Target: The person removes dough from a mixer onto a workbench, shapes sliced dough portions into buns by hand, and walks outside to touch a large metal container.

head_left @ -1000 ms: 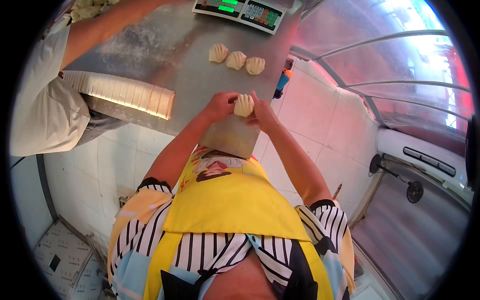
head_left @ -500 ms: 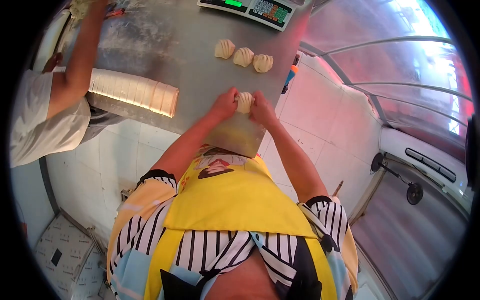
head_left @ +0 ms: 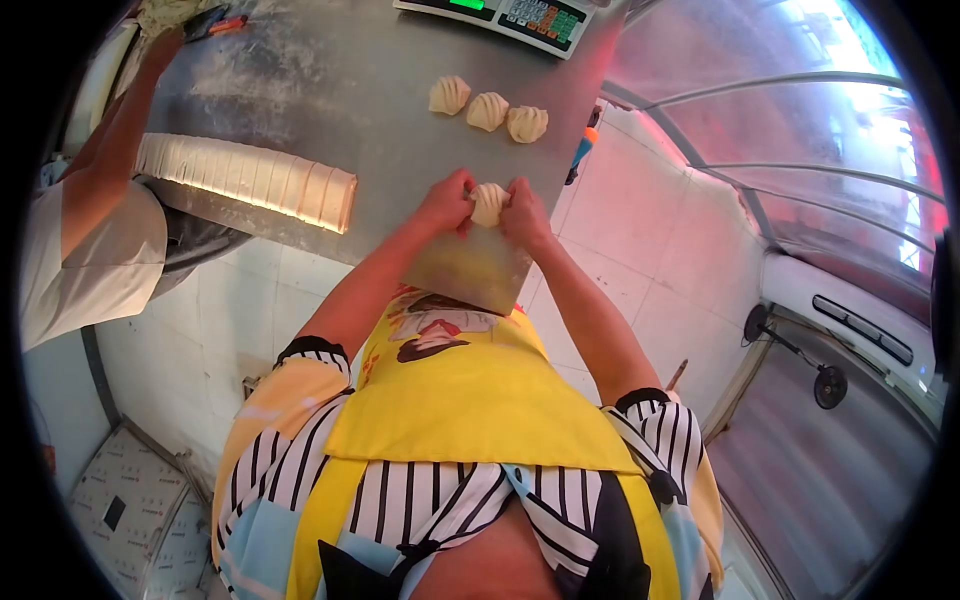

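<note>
Okay, your left hand [head_left: 448, 203] and right hand [head_left: 525, 213] are both closed on one folded dough piece [head_left: 488, 205], pinching it from either side, fingertips in contact. That piece sits right between your hands, ridged side up, over the near corner of the metal table [head_left: 390, 110]; can't tell whether its underside touches the surface. Exact finger placement on the far side is hidden.

Just below your hands, on your side, comes the table's near edge, then your yellow apron [head_left: 470, 400] with a printed face at its lower end, and your striped shirt [head_left: 660, 440].

Near, beyond your hands: three more dough pieces in a slanting row, same ridged look. Left one [head_left: 450, 95] lies ahead of your left hand, middle one [head_left: 487, 112] ahead of the held piece, right one [head_left: 527, 125] ahead of your right hand. Right of that last one, by the table edge, there's an orange-tipped blue object [head_left: 583, 150].

Left of your left hand, well apart: a long dough strip [head_left: 245, 180] with crosswise lines, along the table's near edge.

Farther ahead of your right hand, a digital scale [head_left: 540, 25], green display lit. Far left, past the strip, a co-worker in a pale top has one arm [head_left: 105, 165] reaching up the table; grip unclear.
</note>
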The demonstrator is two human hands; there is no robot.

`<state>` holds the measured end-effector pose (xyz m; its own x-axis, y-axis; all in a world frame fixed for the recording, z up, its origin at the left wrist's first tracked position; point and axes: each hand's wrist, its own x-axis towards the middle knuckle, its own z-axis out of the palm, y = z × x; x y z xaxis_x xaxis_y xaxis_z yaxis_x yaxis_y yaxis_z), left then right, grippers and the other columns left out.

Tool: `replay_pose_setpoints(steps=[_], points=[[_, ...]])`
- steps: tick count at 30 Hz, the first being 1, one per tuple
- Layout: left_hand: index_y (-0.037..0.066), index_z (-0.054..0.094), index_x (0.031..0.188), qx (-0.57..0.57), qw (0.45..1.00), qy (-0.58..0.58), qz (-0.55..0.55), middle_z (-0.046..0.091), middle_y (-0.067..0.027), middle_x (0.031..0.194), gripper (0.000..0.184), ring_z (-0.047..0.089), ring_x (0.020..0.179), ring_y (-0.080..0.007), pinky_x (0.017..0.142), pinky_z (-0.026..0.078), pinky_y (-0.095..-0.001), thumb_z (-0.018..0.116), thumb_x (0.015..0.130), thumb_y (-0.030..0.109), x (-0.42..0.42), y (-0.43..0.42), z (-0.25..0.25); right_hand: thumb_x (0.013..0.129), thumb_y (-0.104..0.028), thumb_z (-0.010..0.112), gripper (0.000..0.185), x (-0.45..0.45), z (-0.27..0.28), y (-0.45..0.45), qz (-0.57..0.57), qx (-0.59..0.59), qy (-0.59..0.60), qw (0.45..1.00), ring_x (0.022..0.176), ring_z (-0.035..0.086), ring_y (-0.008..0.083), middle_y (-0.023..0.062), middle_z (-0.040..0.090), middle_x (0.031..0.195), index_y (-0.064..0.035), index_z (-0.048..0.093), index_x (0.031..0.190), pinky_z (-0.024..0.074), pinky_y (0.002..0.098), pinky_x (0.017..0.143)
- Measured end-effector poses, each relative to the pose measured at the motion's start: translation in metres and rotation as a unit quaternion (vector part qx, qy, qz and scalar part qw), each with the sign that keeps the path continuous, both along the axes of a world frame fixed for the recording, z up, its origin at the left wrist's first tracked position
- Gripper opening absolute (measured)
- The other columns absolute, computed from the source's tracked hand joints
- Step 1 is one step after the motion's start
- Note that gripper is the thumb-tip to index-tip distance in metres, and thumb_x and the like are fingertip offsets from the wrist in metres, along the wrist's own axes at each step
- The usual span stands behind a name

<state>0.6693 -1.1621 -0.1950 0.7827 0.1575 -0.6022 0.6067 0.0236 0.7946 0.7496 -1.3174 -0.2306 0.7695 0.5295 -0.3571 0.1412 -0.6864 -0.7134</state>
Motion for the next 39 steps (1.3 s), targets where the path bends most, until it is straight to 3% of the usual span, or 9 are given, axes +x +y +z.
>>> replay_pose_setpoints(steps=[5, 8, 11, 13, 23, 28, 31, 34, 39], points=[[0.005, 0.044, 0.093, 0.163, 0.984, -0.041, -0.059, 0.057, -0.0113, 0.061, 0.021, 0.057, 0.044, -0.0221, 0.044, 0.047, -0.0358, 0.054, 0.075, 0.006, 0.002, -0.002, -0.022, 0.075, -0.006, 0.06, 0.022, 0.0, -0.003, 0.004, 0.067, -0.034, -0.16, 0.984, 0.058, 0.06, 0.0255, 0.0152, 0.057, 0.07, -0.0028, 0.043, 0.09, 0.0473, 0.0359, 0.049], [0.005, 0.048, 0.097, 0.133, 0.988, -0.08, 0.025, 0.057, -0.0109, 0.063, 0.023, 0.056, 0.045, -0.0202, 0.045, 0.046, -0.0345, 0.055, 0.075, 0.008, -0.012, 0.011, -0.023, 0.082, -0.009, 0.057, 0.022, 0.003, 0.033, 0.014, -0.066, 0.078, 0.315, 0.944, 0.066, 0.061, 0.0242, 0.0149, 0.06, 0.079, -0.0014, 0.045, 0.099, 0.0511, 0.0338, 0.061], [0.005, 0.053, 0.101, -0.015, 0.977, -0.091, 0.192, 0.057, -0.0108, 0.066, 0.025, 0.056, 0.048, -0.0165, 0.045, 0.045, -0.0313, 0.056, 0.076, 0.01, -0.017, 0.08, -0.042, 0.086, -0.01, 0.055, 0.028, 0.001, 0.079, 0.029, -0.145, 0.304, 0.458, 0.822, 0.072, 0.061, 0.0221, 0.0136, 0.06, 0.084, 0.0007, 0.043, 0.11, 0.0519, 0.0328, 0.07], [0.004, 0.052, 0.101, 0.176, 0.964, -0.116, 0.162, 0.057, -0.0104, 0.065, 0.024, 0.055, 0.05, -0.0147, 0.043, 0.044, -0.0299, 0.056, 0.078, 0.009, 0.004, 0.132, -0.025, 0.087, -0.009, 0.055, 0.03, -0.003, 0.074, 0.035, -0.12, 0.26, 0.429, 0.857, 0.072, 0.06, 0.0205, 0.0131, 0.061, 0.084, 0.0005, 0.044, 0.113, 0.0518, 0.0325, 0.07], [0.013, 0.042, 0.127, 0.168, 0.981, -0.057, 0.073, 0.062, -0.0076, 0.083, 0.044, 0.058, 0.055, -0.0132, 0.05, 0.046, -0.0266, 0.051, 0.084, 0.009, 0.04, 0.212, 0.053, 0.079, -0.029, 0.065, 0.036, -0.015, 0.047, 0.133, 0.137, 0.039, 0.265, 0.953, 0.07, 0.057, 0.0188, 0.011, 0.057, 0.079, 0.0032, 0.055, 0.092, 0.0461, 0.0336, 0.059], [0.007, 0.045, 0.125, 0.157, 0.961, -0.117, 0.197, 0.063, -0.0087, 0.09, 0.04, 0.061, 0.067, -0.0153, 0.059, 0.049, -0.0257, 0.05, 0.086, 0.014, -0.04, 0.232, 0.06, 0.068, -0.033, 0.073, 0.045, -0.053, 0.025, 0.216, 0.299, 0.092, -0.147, 0.939, 0.094, 0.052, 0.03, 0.0199, 0.052, 0.094, 0.0002, 0.056, 0.093, 0.0428, 0.0395, 0.083], [0.007, 0.05, 0.122, 0.118, 0.964, -0.139, 0.192, 0.064, -0.0063, 0.093, 0.034, 0.059, 0.084, -0.012, 0.07, 0.048, -0.0269, 0.05, 0.091, 0.019, -0.076, 0.214, 0.042, 0.062, -0.027, 0.077, 0.049, -0.073, 0.024, 0.231, 0.353, 0.034, -0.147, 0.924, 0.093, 0.053, 0.0331, 0.0192, 0.054, 0.099, -0.0012, 0.055, 0.097, 0.0438, 0.0414, 0.083], [0.005, 0.052, 0.12, 0.148, 0.966, -0.166, 0.135, 0.064, -0.0071, 0.095, 0.036, 0.058, 0.089, -0.0134, 0.076, 0.047, -0.0293, 0.045, 0.093, 0.029, -0.099, 0.192, 0.027, 0.06, -0.018, 0.079, 0.049, -0.077, 0.047, 0.221, 0.316, 0.056, 0.128, 0.938, 0.093, 0.056, 0.0301, 0.0146, 0.057, 0.101, -0.0021, 0.055, 0.099, 0.0458, 0.0381, 0.081], [-0.001, 0.055, 0.113, -0.311, 0.919, -0.109, 0.218, 0.062, -0.009, 0.1, 0.051, 0.058, 0.095, -0.0183, 0.084, 0.046, -0.0337, 0.032, 0.095, 0.041, -0.111, 0.152, 0.04, 0.067, -0.009, 0.074, 0.045, -0.052, 0.09, 0.156, 0.056, 0.243, 0.266, 0.931, 0.089, 0.057, 0.017, 0.0082, 0.059, 0.095, -0.0021, 0.054, 0.107, 0.0469, 0.0286, 0.078]])
